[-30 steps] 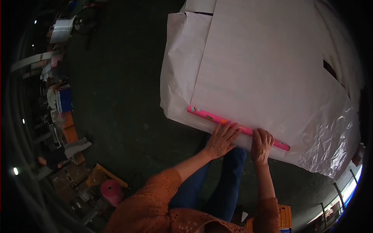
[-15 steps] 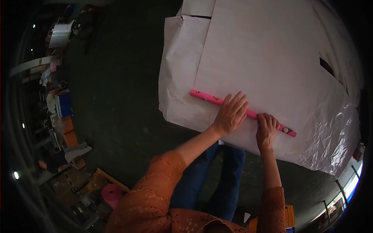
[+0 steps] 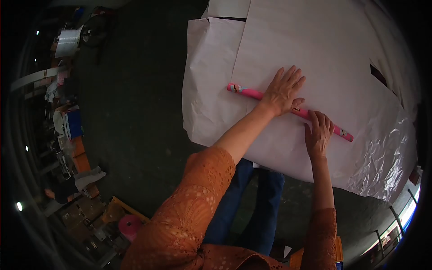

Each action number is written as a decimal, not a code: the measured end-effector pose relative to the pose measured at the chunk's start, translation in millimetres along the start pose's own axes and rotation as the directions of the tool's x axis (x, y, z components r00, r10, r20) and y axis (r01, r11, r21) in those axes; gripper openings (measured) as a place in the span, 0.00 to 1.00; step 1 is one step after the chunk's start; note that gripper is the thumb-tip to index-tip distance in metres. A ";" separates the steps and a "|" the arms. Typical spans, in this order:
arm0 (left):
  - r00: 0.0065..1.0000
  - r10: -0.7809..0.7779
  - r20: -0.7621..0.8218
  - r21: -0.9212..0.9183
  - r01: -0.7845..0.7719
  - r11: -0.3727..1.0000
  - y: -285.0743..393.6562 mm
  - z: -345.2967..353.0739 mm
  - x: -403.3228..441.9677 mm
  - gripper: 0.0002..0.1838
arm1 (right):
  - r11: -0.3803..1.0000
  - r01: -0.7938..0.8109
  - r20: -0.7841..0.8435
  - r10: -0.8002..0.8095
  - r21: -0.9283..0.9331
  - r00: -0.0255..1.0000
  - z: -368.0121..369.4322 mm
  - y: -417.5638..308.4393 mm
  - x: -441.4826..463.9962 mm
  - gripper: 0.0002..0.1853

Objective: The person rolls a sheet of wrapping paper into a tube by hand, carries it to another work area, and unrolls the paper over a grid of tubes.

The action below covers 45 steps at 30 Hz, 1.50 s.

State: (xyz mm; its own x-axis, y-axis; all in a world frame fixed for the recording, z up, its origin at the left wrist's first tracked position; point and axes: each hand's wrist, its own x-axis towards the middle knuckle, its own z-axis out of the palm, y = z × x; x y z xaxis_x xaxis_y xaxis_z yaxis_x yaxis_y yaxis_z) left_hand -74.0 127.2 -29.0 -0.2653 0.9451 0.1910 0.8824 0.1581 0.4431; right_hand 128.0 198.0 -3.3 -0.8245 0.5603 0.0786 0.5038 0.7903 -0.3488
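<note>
A pink roll with small printed figures (image 3: 252,93) lies slantwise on the white paper (image 3: 306,40) that covers the table. My left hand (image 3: 283,92) rests flat across the middle of the roll, its fingers spread and pointing past it over the paper. Nearer the roll's right end, my right hand (image 3: 319,132) has its fingers curled over the roll, with the thumb on the near side. Both ends of the roll show beyond my hands.
Crumpled clear film (image 3: 382,166) covers the table's right corner. On the floor at lower left are a pink spool (image 3: 129,225), a yellow frame (image 3: 121,204) and cardboard boxes (image 3: 85,209). Another person (image 3: 65,191) is at the left, near orange boxes (image 3: 81,155).
The pink roll has moved away from my body and slightly right across the paper, turning so different prints show. Both hands have moved with it, my left hand now reaching over it.
</note>
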 end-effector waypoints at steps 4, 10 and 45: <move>0.997 -0.013 -0.076 -0.010 0.012 1.000 12.0 -18.3 -34.1 0.29 | 0.997 0.010 -0.042 -0.007 0.080 0.999 9.1 -1.2 -10.8 0.17; 0.969 -0.162 0.187 -0.017 0.168 0.986 82.6 -17.4 -206.0 0.36 | 0.984 -0.042 0.086 0.027 0.173 0.996 -1.0 -28.7 -100.7 0.16; 0.992 0.067 -0.102 0.159 -0.051 0.986 -17.7 -8.1 -2.8 0.27 | 0.998 -0.029 -0.081 0.033 0.051 0.996 5.3 6.9 1.2 0.22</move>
State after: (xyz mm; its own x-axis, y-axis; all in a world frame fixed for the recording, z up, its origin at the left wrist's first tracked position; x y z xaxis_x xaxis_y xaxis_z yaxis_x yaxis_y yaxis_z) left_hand -92.1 119.4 -30.3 -0.2436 0.9193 0.3090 0.9452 0.1536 0.2882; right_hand 129.2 202.8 -10.6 -0.7839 0.6044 0.1425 0.5136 0.7600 -0.3983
